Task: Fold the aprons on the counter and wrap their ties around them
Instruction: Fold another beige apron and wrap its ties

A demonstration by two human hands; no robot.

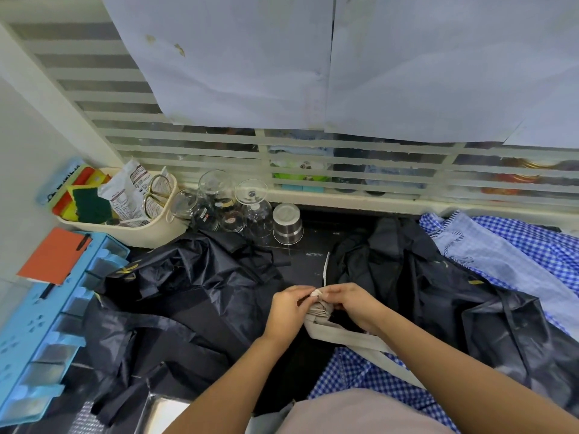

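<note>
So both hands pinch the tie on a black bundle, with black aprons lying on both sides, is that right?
Not fully. In the head view the bundle that the left hand and the right hand pinch is beige, not black. Black aprons do lie on both sides.

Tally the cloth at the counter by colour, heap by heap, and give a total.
Black heaps: 2
Blue checked heaps: 2
Beige bundle: 1
Total: 5
</note>
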